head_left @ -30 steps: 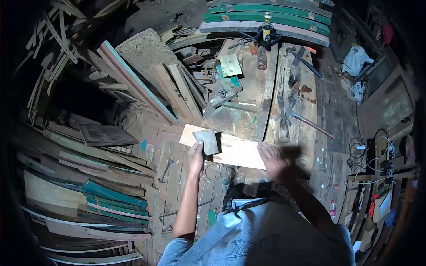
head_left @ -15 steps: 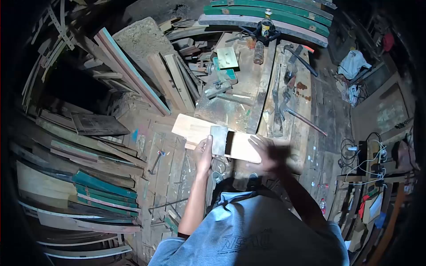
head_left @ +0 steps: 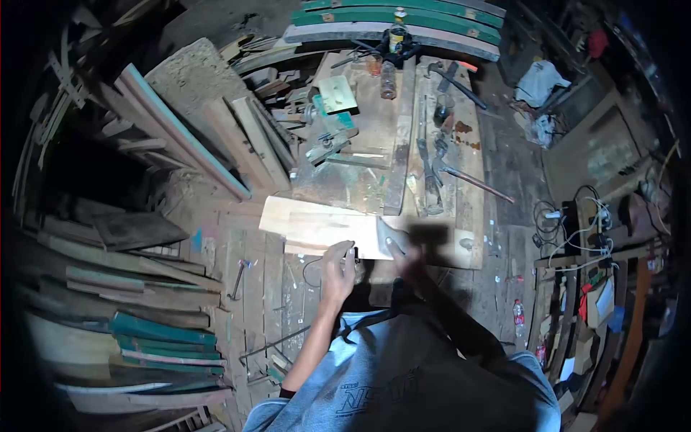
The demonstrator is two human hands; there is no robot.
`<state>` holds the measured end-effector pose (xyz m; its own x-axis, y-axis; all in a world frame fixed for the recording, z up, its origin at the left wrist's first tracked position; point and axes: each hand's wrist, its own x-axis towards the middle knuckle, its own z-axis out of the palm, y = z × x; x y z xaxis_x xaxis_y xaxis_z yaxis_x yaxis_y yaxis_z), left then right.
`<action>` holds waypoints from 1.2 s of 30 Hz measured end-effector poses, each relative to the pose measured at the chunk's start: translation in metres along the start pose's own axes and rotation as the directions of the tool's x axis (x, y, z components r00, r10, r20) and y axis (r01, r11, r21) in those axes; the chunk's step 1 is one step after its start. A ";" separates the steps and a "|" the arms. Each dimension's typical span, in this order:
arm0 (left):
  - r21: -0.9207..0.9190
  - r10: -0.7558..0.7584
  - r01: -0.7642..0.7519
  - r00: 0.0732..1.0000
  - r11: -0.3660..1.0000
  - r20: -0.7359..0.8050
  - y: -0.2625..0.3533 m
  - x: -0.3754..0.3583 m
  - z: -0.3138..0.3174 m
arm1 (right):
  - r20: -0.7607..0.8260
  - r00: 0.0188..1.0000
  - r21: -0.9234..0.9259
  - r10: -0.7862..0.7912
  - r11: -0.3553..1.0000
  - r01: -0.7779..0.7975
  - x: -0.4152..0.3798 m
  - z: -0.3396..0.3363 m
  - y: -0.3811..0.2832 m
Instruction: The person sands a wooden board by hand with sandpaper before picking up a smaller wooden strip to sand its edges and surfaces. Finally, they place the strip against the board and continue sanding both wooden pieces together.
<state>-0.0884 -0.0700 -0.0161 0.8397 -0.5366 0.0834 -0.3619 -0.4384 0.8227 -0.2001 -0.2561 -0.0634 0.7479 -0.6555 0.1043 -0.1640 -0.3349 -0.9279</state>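
A pale wooden board (head_left: 317,225) lies crosswise at the near end of the workbench, brightly lit. My right hand (head_left: 410,261), partly in shadow and blurred, has its fingers on a thin grey sheet (head_left: 386,234) over the board's right part. The sheet looks slightly bent; its material is unclear. At the board's near edge is my left hand (head_left: 337,277), fingers stretched toward the wood and nothing visible in them. A dark blurred shadow falls just right of the sheet.
The workbench (head_left: 345,183) carries a hammer (head_left: 458,85), a pale-topped block (head_left: 337,93), a hand plane (head_left: 331,146), a bottle (head_left: 389,79) and a long-handled tool (head_left: 479,184). Timber planks (head_left: 180,129) lean at left; green boards (head_left: 155,333) are stacked below. Cables (head_left: 590,223) hang at right.
The grey sheet has passed from my left hand to my right and shifted right along the board. My left hand now sits bare at the near edge. The view has shifted too.
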 end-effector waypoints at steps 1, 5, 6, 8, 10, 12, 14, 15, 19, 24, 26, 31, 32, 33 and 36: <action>0.085 0.087 -0.087 0.996 0.993 0.001 -0.004 0.005 -0.001 | -0.052 0.998 -0.032 -0.037 0.999 0.035 0.003 -0.007 0.009; 0.306 0.193 -0.288 0.933 0.908 0.304 -0.021 0.019 -0.003 | -0.129 0.990 -0.253 -0.065 0.967 0.030 0.011 -0.050 -0.028; 0.371 0.209 -0.360 0.897 0.856 0.389 -0.023 0.022 -0.003 | -0.130 0.985 -0.299 -0.110 0.952 0.067 0.011 -0.055 -0.035; 0.399 0.186 -0.411 0.850 0.820 0.494 -0.033 0.031 -0.009 | -0.057 0.961 -0.414 -0.272 0.882 0.225 0.009 -0.047 -0.027; 0.434 0.155 -0.436 0.824 0.788 0.545 -0.040 0.045 -0.019 | 0.066 0.964 -0.514 -0.257 0.819 0.253 -0.008 -0.028 -0.009; 0.488 0.114 -0.426 0.830 0.762 0.546 -0.048 0.064 -0.033 | 0.222 0.959 -0.604 -0.177 0.747 0.278 -0.032 -0.008 0.013; 0.571 0.072 -0.361 0.882 0.737 0.465 -0.073 0.091 -0.041 | 0.268 0.941 -0.608 -0.207 0.721 0.332 -0.044 -0.002 0.029; 0.607 0.060 -0.323 0.909 0.726 0.413 -0.078 0.104 -0.049 | 0.306 0.929 -0.630 -0.211 0.687 0.363 -0.045 -0.002 0.041; 0.654 0.041 -0.201 0.967 0.730 0.251 -0.098 0.134 -0.055 | -0.130 0.991 -0.716 -0.041 0.695 -0.065 -0.026 -0.036 0.008; 0.639 0.008 -0.215 0.950 0.739 0.311 -0.084 0.131 -0.062 | -0.173 0.985 -0.664 -0.008 0.739 -0.111 -0.037 0.011 -0.019; 0.632 0.024 -0.254 0.937 0.732 0.349 -0.091 0.131 -0.063 | 0.173 0.976 -0.601 -0.134 0.770 0.212 -0.060 0.042 -0.014; 0.363 0.385 -0.510 0.848 0.780 0.365 -0.107 0.127 -0.057 | -0.199 0.976 -0.645 -0.090 0.762 -0.062 -0.030 -0.011 0.011; 0.320 0.421 -0.558 0.811 0.766 0.405 -0.110 0.127 -0.054 | -0.338 0.935 -0.674 -0.105 0.720 -0.163 -0.023 -0.017 0.021; 0.276 0.458 -0.604 0.770 0.748 0.444 -0.109 0.126 -0.050 | -0.440 0.895 -0.620 -0.068 0.744 -0.249 -0.019 -0.010 0.021; 0.250 0.515 -0.680 0.703 0.689 0.490 -0.094 0.117 -0.043 | -0.303 0.952 -0.610 -0.037 0.775 -0.164 -0.026 0.054 -0.008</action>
<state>0.0613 -0.0608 -0.0595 0.2052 -0.9566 0.2067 -0.9216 -0.1178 0.3698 -0.1833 -0.2002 -0.0776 0.5235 -0.8168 0.2425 -0.6420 -0.5653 -0.5179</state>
